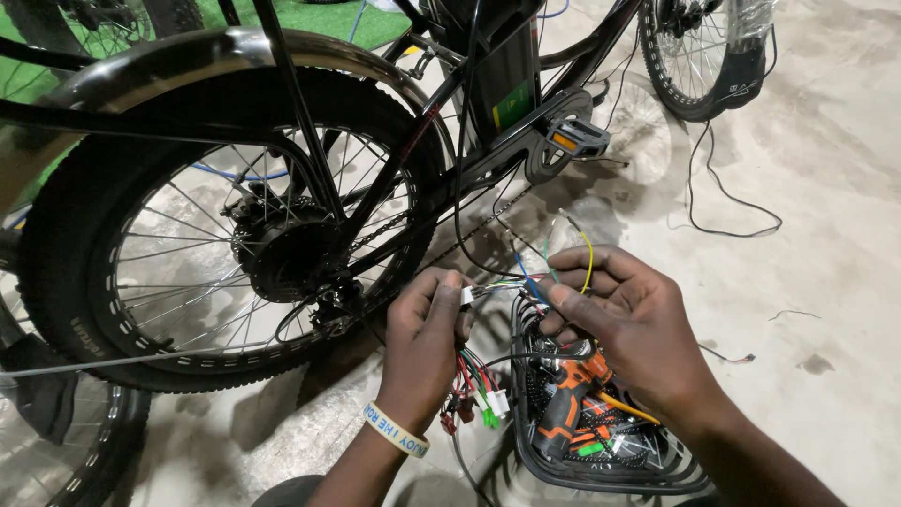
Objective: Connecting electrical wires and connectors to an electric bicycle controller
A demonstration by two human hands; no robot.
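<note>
A: Big picture first: a black bicycle [310,141], its fat rear wheel [225,235] filling the left half, standing on the concrete floor [826,188].

B: Green-yellow sticker [511,105] on the frame's black box, an orange reflector on the pedal [577,139] beside it.

A: Near right, a black wire basket [601,474] holding an orange drill [572,399].

B: Left hand [427,338] closed around a bundle of coloured wires [479,380], a pale wristband [396,430] below.

A: Right hand [629,314] pinches thin wire ends [526,282] just above the basket, meeting the white connector [467,296] at the left fingertips.
</note>
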